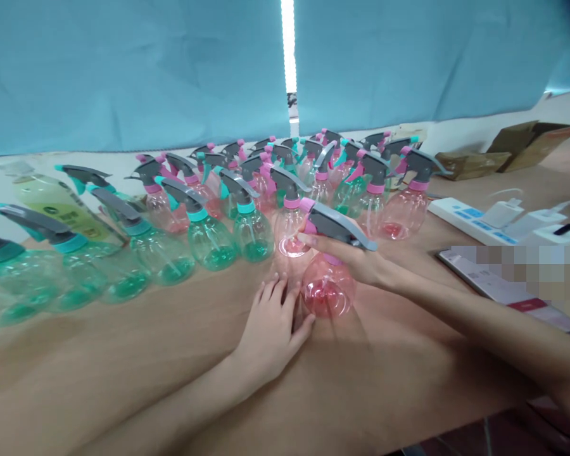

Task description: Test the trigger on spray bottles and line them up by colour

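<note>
A clear pink spray bottle with a grey-and-pink trigger head stands slightly tilted at the front of the group. Around its neck and trigger, the fingers of my right hand are closed, partly hidden behind the grey lever. My left hand rests palm down on the table, fingers spread, its thumb close to the base of that bottle. Just behind stands another pink spray bottle. A green spray bottle is beyond my left fingertips.
More green bottles line the left, with several pink and green ones behind. At right are a white power strip with chargers, a phone and cardboard boxes. A large bottle of yellow-green liquid stands at left.
</note>
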`<state>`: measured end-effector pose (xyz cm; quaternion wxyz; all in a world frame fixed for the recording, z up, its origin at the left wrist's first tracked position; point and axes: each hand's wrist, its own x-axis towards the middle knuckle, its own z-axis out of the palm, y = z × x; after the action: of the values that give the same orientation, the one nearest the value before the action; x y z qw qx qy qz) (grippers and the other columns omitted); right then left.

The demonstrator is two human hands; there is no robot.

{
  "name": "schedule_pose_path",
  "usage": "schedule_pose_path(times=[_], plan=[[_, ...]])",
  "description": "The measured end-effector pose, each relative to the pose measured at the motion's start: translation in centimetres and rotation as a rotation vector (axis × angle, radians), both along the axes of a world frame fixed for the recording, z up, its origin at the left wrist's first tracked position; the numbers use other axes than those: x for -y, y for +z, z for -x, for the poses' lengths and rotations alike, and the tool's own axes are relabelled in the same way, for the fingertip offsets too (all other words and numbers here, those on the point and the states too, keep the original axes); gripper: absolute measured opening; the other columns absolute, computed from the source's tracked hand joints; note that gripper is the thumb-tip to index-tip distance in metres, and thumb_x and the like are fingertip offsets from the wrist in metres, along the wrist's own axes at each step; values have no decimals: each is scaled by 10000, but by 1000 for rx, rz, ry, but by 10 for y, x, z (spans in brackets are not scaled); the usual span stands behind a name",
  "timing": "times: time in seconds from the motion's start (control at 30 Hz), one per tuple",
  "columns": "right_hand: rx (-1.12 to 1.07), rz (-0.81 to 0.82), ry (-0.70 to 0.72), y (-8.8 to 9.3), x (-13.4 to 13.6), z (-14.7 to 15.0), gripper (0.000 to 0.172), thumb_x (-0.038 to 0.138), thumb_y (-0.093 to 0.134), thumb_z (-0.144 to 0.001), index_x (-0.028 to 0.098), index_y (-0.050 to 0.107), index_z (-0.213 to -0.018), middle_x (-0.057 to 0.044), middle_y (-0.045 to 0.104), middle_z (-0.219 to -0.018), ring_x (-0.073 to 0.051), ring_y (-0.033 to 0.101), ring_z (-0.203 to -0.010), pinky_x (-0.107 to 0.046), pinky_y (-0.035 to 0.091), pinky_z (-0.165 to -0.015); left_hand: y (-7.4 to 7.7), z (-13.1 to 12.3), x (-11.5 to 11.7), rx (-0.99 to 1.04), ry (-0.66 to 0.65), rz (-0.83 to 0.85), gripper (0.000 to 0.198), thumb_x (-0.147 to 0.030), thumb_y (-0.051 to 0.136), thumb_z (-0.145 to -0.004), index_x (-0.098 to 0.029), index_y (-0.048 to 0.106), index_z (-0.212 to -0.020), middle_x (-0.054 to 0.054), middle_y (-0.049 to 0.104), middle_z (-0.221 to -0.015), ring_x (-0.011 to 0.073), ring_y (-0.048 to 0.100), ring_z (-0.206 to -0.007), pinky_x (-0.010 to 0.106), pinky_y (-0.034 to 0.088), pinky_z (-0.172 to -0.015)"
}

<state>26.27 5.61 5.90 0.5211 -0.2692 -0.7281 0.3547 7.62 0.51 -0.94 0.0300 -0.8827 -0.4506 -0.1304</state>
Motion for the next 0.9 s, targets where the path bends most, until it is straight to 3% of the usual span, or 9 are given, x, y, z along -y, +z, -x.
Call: schedule_pose_path(times=[0.33, 0.57, 0.9], plan=[[13, 10, -27, 2, 0, 0, 361, 415, 664, -831, 206, 412, -680, 53, 358, -662, -90, 296, -589, -258, 274, -559, 3, -2, 0, -13, 10, 30, 364, -411, 538, -940, -112, 621, -1131, 207, 530, -1367, 373, 455, -1293, 533, 378, -1045], [25, 53, -94, 9, 7, 3, 386, 482, 664, -811, 204, 463, -634, 42, 364, -645, -94, 325, -578, -260, 310, -549, 3, -3, 1, 0, 6, 31, 382, -405, 521, -941, -115, 594, -1179, 211, 536, -1357, 371, 454, -1295, 545, 378, -1040], [26, 93, -75, 0, 4, 0, 276, 502, 637, -834, 230, 641, -882, -2, 591, -789, -157, 565, -731, -318, 457, -692, 2, -2, 2, -12, 13, 41, 436, -412, 532, -944, -68, 605, -1202, 231, 527, -1359, 376, 451, -1287, 529, 354, -1058]])
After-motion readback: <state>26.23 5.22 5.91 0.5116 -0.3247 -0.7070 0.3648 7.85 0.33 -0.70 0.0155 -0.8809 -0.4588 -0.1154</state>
